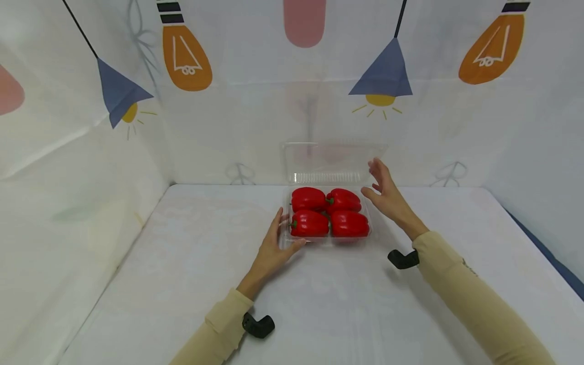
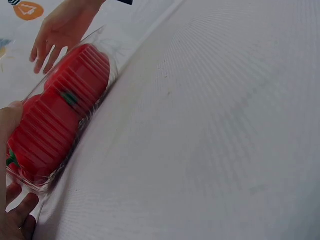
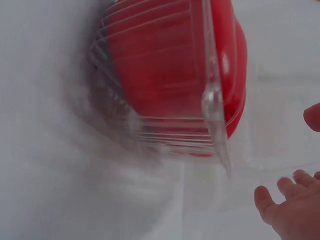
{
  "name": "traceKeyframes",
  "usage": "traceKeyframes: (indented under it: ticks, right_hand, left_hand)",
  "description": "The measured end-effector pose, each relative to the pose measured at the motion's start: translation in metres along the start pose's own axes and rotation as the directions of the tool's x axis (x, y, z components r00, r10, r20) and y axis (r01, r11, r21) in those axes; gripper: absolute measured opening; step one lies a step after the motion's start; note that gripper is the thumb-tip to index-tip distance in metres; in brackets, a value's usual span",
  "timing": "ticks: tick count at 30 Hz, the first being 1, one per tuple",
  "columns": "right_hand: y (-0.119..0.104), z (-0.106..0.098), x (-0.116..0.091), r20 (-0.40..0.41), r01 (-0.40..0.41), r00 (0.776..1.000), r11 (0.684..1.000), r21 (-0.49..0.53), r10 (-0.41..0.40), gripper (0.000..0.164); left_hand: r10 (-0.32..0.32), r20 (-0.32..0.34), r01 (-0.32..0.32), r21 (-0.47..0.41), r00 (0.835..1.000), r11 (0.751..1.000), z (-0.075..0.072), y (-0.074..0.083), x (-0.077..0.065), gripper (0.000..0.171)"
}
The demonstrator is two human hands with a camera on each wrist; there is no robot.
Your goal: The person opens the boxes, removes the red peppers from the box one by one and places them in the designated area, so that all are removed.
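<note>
A clear plastic clamshell box holds several red bell peppers with green stems, set in two rows. Its clear lid stands raised at the back. At the box's front left corner is my left hand, thumb along the front rim and fingers at the left side. The left wrist view shows that thumb right at the rim, with the other fingers spread lower down. My right hand is held up beside the box's right rear, fingers apart and nothing between them, near the lid's right edge.
The box sits toward the back of a white-covered table. A white sheet with printed lamps hangs right behind it, and another sheet closes the left side. Each wrist carries a black mount.
</note>
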State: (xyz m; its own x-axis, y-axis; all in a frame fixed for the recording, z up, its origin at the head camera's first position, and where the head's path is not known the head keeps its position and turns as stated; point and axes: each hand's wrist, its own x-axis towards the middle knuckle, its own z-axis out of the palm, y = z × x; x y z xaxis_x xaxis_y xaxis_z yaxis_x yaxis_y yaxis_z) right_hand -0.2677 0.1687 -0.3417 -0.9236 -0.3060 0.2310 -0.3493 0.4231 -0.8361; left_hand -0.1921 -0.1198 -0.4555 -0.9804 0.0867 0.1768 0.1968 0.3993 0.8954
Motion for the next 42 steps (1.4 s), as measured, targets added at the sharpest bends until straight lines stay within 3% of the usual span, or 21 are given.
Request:
traceKeyframes:
  ticks: [5,10,20,27,38,42]
  right_hand:
    - [0.03,0.002,0.005,0.027,-0.048,0.998,0.999,-0.013,0.048,0.081]
    - [0.041,0.003,0.009,0.012,-0.043,0.999,0.999,-0.007,0.043,0.078]
    - [0.047,0.004,0.014,0.016,-0.076,0.997,0.992,0.103,0.074,0.076]
    - [0.051,0.004,0.015,-0.009,-0.104,0.994,0.99,0.09,0.105,0.072]
    - [0.046,0.003,0.017,0.02,-0.136,0.991,0.982,0.128,0.135,0.074]
    - [0.052,0.004,0.019,0.017,-0.135,0.991,0.984,0.118,0.134,0.074]
  left_hand:
    - [-0.002,0.014,0.002,0.009,1.0,1.0,0.001,-0.001,-0.002,0.096]
    - [0.016,0.009,-0.016,0.043,1.0,0.999,0.001,0.0,-0.001,0.095]
    - [0.0,0.015,-0.001,0.06,1.0,0.998,0.0,-0.003,-0.001,0.096]
    - [0.017,0.015,-0.018,0.063,1.0,0.998,0.0,-0.001,-0.001,0.096]
    - [0.007,0.019,-0.008,0.049,1.0,0.999,0.0,0.001,-0.002,0.096]
    - [0.03,0.018,-0.03,0.056,0.999,0.998,0.0,0.0,-0.002,0.093]
